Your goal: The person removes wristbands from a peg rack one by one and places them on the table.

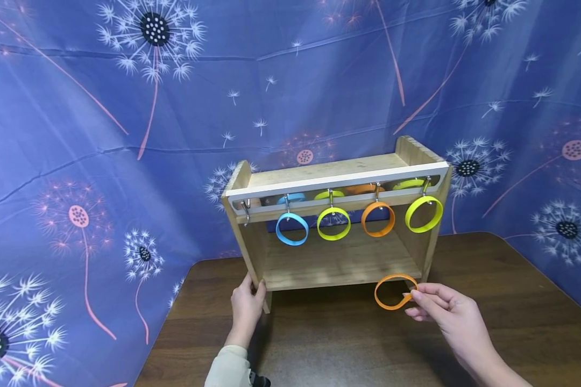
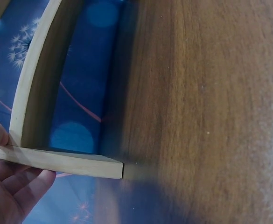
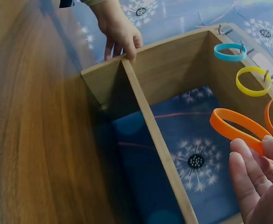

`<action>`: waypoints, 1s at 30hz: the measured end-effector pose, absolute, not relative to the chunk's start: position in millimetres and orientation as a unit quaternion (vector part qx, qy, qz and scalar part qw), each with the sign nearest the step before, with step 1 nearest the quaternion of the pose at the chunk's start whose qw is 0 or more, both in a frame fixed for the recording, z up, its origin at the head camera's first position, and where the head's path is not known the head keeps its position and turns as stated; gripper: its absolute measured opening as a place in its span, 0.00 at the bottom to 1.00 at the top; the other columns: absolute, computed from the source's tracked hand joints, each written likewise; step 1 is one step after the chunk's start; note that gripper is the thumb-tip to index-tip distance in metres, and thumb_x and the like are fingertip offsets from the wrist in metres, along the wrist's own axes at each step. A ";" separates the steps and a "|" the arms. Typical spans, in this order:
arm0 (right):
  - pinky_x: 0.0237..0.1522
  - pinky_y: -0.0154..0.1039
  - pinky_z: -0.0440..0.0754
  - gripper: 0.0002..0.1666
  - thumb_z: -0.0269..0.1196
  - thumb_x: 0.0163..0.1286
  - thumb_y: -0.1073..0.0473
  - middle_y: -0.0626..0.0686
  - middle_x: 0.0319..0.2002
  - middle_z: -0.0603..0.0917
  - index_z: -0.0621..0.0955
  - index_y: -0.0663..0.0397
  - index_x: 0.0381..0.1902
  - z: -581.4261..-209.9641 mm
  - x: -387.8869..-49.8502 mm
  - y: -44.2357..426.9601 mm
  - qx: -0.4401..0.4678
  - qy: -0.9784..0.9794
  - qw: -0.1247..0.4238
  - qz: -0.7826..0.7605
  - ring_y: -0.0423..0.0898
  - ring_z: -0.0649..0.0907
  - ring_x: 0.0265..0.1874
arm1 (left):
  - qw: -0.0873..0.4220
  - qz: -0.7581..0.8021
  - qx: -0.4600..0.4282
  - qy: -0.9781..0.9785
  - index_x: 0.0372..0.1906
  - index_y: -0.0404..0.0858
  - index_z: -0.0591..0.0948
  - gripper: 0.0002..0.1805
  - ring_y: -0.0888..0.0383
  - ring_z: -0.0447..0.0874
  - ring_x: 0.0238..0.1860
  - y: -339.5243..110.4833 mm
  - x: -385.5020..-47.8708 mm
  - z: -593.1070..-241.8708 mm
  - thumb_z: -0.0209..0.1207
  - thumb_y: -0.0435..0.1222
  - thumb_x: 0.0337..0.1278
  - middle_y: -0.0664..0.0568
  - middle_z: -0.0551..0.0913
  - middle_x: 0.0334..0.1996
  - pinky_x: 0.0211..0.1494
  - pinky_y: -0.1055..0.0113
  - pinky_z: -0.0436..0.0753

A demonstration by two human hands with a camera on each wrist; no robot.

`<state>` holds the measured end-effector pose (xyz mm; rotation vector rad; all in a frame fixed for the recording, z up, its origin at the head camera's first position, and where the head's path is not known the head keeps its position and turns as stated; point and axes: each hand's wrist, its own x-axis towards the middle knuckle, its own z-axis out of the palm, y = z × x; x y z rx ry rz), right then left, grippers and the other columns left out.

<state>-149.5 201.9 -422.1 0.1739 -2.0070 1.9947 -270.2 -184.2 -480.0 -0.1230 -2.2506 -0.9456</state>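
Observation:
An orange silicone wristband [image 1: 390,308] is pinched at its right edge between the thumb and fingers of my right hand [image 1: 455,317]. It is held in front of the lower right part of a small wooden rack [image 1: 339,263], below the hooks. My left hand [image 1: 246,306] grips the rack's left side panel low down, thumb on one face and fingers on the other, as the left wrist view shows. From the rack's hooks hang a blue wristband [image 1: 292,243], a yellow-green wristband [image 1: 334,237], another orange wristband [image 1: 378,235] and a second yellow-green wristband [image 1: 425,230].
The leftmost hook [image 1: 246,213] carries no band. A shiny strip along the rack's top front reflects the bands. The rack stands on a brown wooden table [image 1: 329,344], with a blue dandelion-print cloth [image 1: 184,118] hanging behind it.

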 end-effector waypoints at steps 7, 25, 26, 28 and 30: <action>0.32 0.41 0.83 0.06 0.60 0.68 0.69 0.54 0.32 0.88 0.80 0.64 0.42 -429.0 -143.4 214.6 0.062 -0.694 0.155 0.700 0.51 0.88 0.27 | 0.304 -0.373 -0.032 -0.876 0.32 0.43 0.80 0.03 0.59 0.74 0.18 -185.7 -269.2 -478.0 0.63 0.34 0.55 0.58 0.80 0.18 0.25 0.60 0.74; 0.29 0.38 0.82 0.05 0.60 0.69 0.67 0.54 0.31 0.88 0.82 0.57 0.39 -456.9 -144.4 241.0 0.026 -0.710 0.150 0.688 0.50 0.87 0.26 | 0.319 -0.373 -0.037 -0.871 0.29 0.43 0.79 0.04 0.60 0.74 0.17 -185.2 -269.2 -477.7 0.63 0.34 0.54 0.58 0.80 0.17 0.24 0.60 0.73; 0.29 0.38 0.83 0.05 0.60 0.69 0.67 0.54 0.31 0.88 0.82 0.57 0.39 -458.8 -144.9 242.7 0.022 -0.711 0.149 0.687 0.50 0.87 0.26 | 0.320 -0.373 -0.037 -0.870 0.29 0.43 0.79 0.04 0.60 0.74 0.17 -185.2 -269.1 -477.7 0.64 0.33 0.54 0.58 0.80 0.17 0.24 0.60 0.73; 0.29 0.38 0.83 0.05 0.60 0.69 0.66 0.53 0.31 0.88 0.83 0.56 0.39 -462.7 -145.9 246.4 0.011 -0.712 0.144 0.687 0.50 0.87 0.26 | 0.320 -0.373 -0.038 -0.870 0.29 0.42 0.79 0.04 0.59 0.75 0.18 -185.2 -268.7 -477.4 0.64 0.33 0.54 0.57 0.81 0.17 0.24 0.60 0.73; 0.29 0.38 0.83 0.04 0.61 0.70 0.65 0.51 0.31 0.88 0.83 0.54 0.39 -466.4 -147.0 250.1 -0.001 -0.716 0.140 0.684 0.50 0.87 0.26 | 0.316 -0.375 -0.036 -0.871 0.30 0.43 0.79 0.04 0.59 0.75 0.18 -185.1 -268.1 -476.8 0.63 0.34 0.55 0.57 0.82 0.18 0.25 0.59 0.74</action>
